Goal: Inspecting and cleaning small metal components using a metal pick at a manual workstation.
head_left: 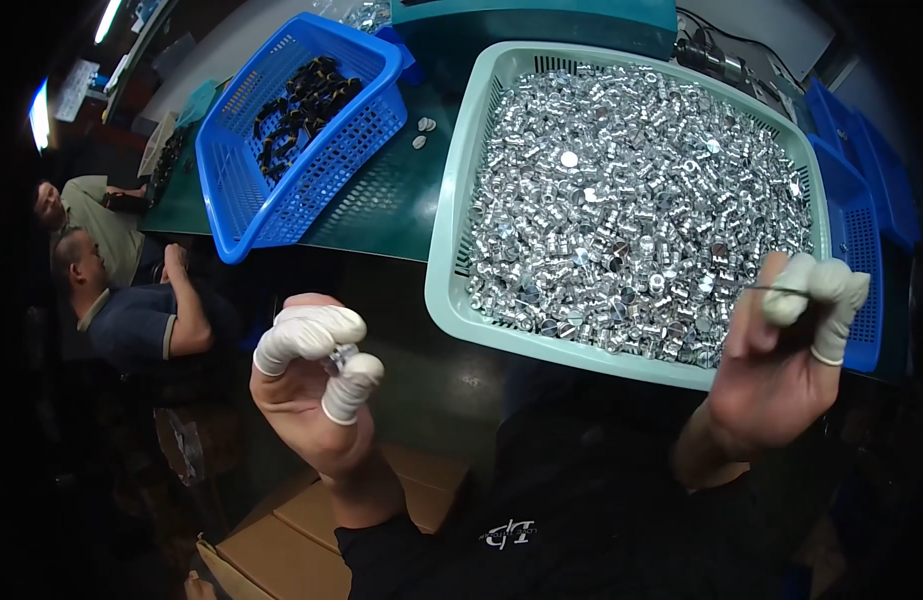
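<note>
My left hand (317, 395) is raised in front of the light green basket, at its left. White finger cots cover its thumb and fingertips, which pinch a small shiny metal part (342, 354), mostly hidden by them. Over the basket's near right corner is my right hand (776, 365), also in white finger cots. Its thumb and finger close on a thin dark strip (779, 290); its kind is not clear. The light green basket (444, 270) is heaped with small silvery cylindrical metal parts (601, 200).
A blue basket (326, 185) of black and yellow pieces stands on the green table (393, 215), near a few small white pieces (419, 142). More blue baskets (861, 225) are at right. Cardboard boxes (311, 535) lie low left. Two people sit at far left.
</note>
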Motion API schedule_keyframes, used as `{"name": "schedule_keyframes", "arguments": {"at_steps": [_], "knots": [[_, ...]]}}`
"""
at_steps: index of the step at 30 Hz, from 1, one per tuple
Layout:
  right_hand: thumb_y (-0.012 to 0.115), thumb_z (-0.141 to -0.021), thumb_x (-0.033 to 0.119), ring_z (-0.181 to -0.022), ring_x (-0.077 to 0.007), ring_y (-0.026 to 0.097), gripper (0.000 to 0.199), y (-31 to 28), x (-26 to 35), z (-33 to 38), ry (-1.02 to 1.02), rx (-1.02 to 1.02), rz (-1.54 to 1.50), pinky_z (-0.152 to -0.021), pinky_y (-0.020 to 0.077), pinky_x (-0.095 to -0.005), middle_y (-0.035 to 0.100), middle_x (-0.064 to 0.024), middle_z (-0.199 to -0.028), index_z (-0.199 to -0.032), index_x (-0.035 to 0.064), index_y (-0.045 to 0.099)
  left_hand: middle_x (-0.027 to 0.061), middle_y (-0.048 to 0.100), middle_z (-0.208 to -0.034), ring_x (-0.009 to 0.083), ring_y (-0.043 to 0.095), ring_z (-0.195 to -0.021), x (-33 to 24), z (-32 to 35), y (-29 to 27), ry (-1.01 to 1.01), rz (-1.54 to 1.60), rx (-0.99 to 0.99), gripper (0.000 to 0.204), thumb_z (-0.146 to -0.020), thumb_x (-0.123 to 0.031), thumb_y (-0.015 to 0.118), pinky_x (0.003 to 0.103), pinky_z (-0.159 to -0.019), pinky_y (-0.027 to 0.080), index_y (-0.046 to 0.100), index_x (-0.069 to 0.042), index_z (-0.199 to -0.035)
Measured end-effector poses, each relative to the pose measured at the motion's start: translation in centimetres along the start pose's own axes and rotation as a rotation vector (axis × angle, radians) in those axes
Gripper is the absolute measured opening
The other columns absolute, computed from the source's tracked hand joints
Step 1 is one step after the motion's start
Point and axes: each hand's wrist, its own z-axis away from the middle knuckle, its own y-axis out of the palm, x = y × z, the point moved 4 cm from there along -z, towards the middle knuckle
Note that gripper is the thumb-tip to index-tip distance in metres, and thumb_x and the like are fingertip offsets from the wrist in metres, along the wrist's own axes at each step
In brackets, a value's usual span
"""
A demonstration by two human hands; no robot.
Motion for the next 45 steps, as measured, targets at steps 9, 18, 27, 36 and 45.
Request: {"name": "schedule_keyframes", "arguments": {"at_steps": [9, 18, 27, 36, 45], "knots": [[0.049, -0.100, 0.032, -0.066, -0.0300, 0.067, 0.038, 5.4, -1.7, 4.0, -0.275, 0.807, 0.431, -0.054, 0.0605, -0.0346, 0.062, -0.0298, -0.086, -0.092, -0.0051, 0.051, 0.0066, 0.064, -0.087, 0.0170, 0.055, -0.078, -3.0, 0.8, 1.4, 0.260, -0.618, 0.154, 0.039, -0.063, 0.004, 0.084, 0.025, -0.060, 0.049, 0.067, -0.006, -0.096], [0.065, -0.082, 0.022, -0.085, -0.0331, 0.067, 0.041, 6.0, -2.0, 5.2, -0.178, 0.987, 0.345, -0.066, 0.0563, -0.0349, 0.062, -0.0304, -0.112, -0.107, -0.0106, 0.065, 0.0056, 0.064, -0.087, 0.0184, 0.055, -0.078, -3.4, 1.3, 1.0, 0.291, -0.645, 0.111, 0.041, -0.061, 0.001, 0.085, 0.025, -0.060, 0.049, 0.070, -0.008, -0.098], [0.069, -0.067, 0.024, -0.079, -0.0317, 0.067, 0.050, 6.1, -2.0, 5.6, -0.159, 0.945, 0.392, -0.060, 0.0563, -0.0329, 0.063, -0.0298, -0.106, -0.103, -0.0108, 0.066, 0.0041, 0.064, -0.085, 0.0184, 0.054, -0.077, -3.8, 1.7, 1.1, 0.287, -0.656, 0.151, 0.039, -0.061, -0.002, 0.086, 0.026, -0.060, 0.047, 0.071, -0.007, -0.097], [0.072, -0.070, 0.015, -0.068, -0.0260, 0.066, 0.033, 6.5, -2.6, 5.9, -0.222, 0.827, 0.500, -0.049, 0.0531, -0.0273, 0.067, -0.0243, -0.097, -0.096, -0.0064, 0.070, 0.0016, 0.064, -0.084, 0.0183, 0.053, -0.077, -3.5, 1.6, 1.2, 0.299, -0.659, 0.118, 0.038, -0.061, -0.003, 0.086, 0.027, -0.061, 0.045, 0.072, -0.009, -0.096], [0.072, -0.077, 0.010, -0.060, -0.0242, 0.063, 0.018, 8.0, -3.0, 5.2, -0.479, 0.784, 0.602, -0.047, 0.0499, -0.0284, 0.067, -0.0180, -0.084, -0.090, -0.0035, 0.069, -0.0016, 0.059, -0.080, 0.0198, 0.053, -0.076, -4.5, 1.7, 2.2, 0.570, -1.047, 0.255, 0.035, -0.061, -0.011, 0.084, 0.032, -0.063, 0.042, 0.075, -0.010, -0.094]]}}
